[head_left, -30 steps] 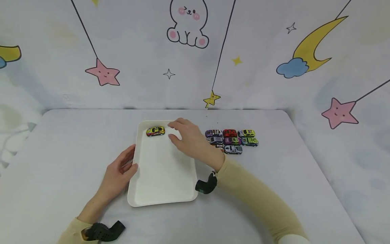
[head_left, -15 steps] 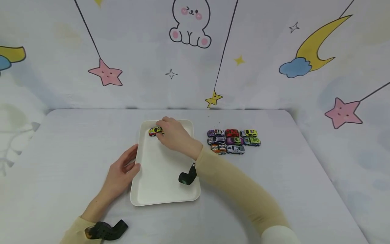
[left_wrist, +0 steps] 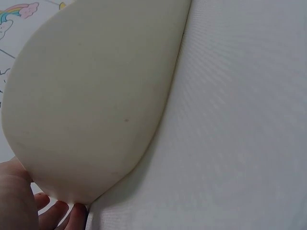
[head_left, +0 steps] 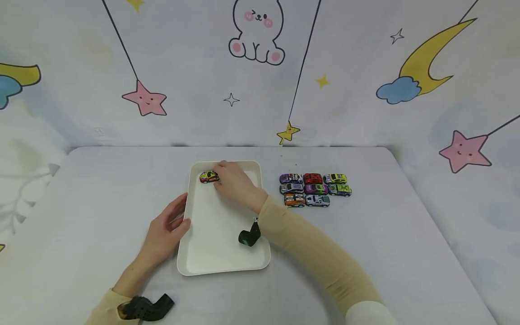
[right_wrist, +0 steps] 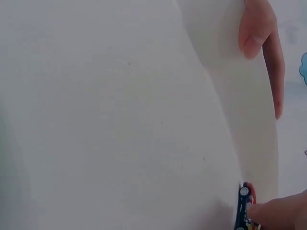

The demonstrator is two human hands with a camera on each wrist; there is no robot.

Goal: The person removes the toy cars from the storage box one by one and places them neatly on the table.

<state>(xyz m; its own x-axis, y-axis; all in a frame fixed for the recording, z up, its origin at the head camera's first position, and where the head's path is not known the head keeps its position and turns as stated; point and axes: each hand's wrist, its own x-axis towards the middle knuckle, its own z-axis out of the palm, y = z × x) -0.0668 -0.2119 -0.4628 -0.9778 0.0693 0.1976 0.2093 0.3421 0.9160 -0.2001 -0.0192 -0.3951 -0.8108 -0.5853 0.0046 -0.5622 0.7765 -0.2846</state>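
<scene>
A white rectangular tray (head_left: pixel 223 243) lies on the table. My left hand (head_left: pixel 164 230) holds its left edge, thumb at the rim and fingers along the outer side; the left wrist view shows the fingertips (left_wrist: pixel 56 213) against the tray's wall. In the tray's far left corner sits a yellow-and-red toy car (head_left: pixel 208 176). My right hand (head_left: pixel 235 180) reaches across the tray and pinches the car's right end, covering that end in the head view. In the right wrist view a finger (right_wrist: pixel 280 211) presses on the car's side, beside the tray wall.
Several toy cars stand close together in rows right of the tray, among them a red car (head_left: pixel 313 178), an orange car (head_left: pixel 294 200) and a silver car (head_left: pixel 317 200). A cartoon-printed cloth wall (head_left: pixel 195 122) rises behind the white table (head_left: pixel 386 234).
My right hand has moved left from over the tray's far right part to the yellow-and-red car and taken hold of it. The left hand stays at the tray's edge.
</scene>
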